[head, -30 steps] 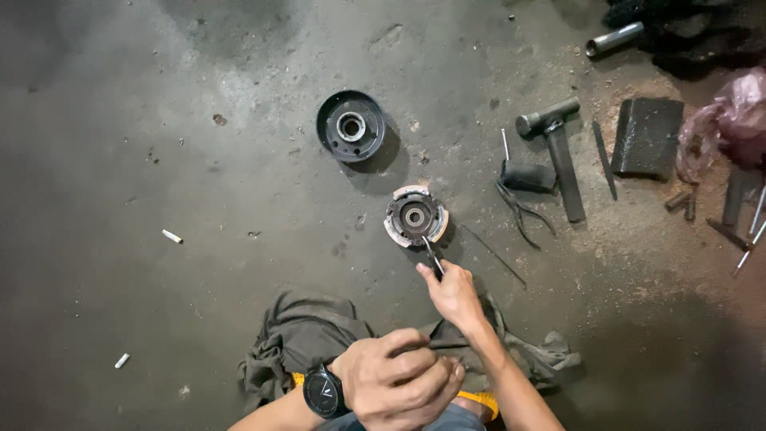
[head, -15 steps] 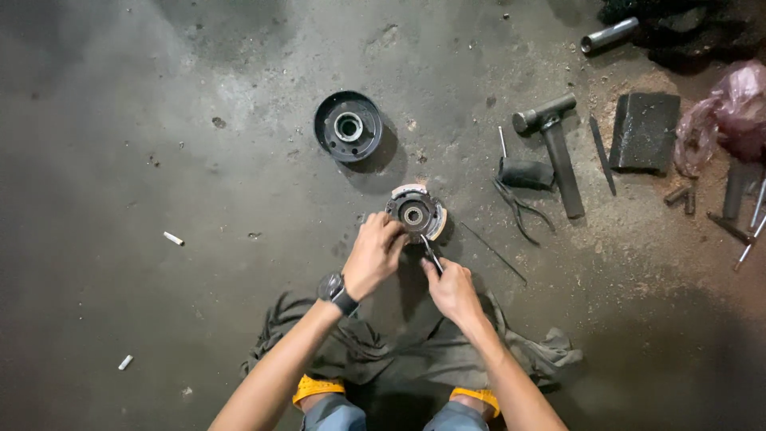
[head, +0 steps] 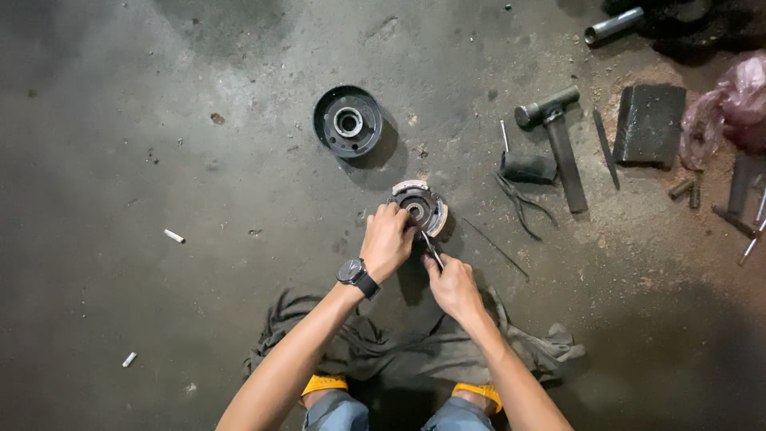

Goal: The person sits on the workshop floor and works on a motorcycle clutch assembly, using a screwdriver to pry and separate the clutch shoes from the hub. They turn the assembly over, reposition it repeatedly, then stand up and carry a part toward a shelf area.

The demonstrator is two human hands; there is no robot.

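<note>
Metal clutch disc (head: 420,205) lies just far of both hands: left hand (head: 388,242) clamps its left rim, right hand (head: 452,283) pinches a thin tool (head: 432,249) slanting far-left into it.

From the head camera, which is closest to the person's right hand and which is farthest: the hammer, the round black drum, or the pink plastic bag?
From the right hand:
1. Hammer, up and to the right.
2. Round black drum, up and to the left, slightly farther.
3. Pink plastic bag, far right edge, clearly farthest.

Both forearms reaching forward, left hand (head: 388,241) cupped, right hand (head: 452,284) pinching
</note>
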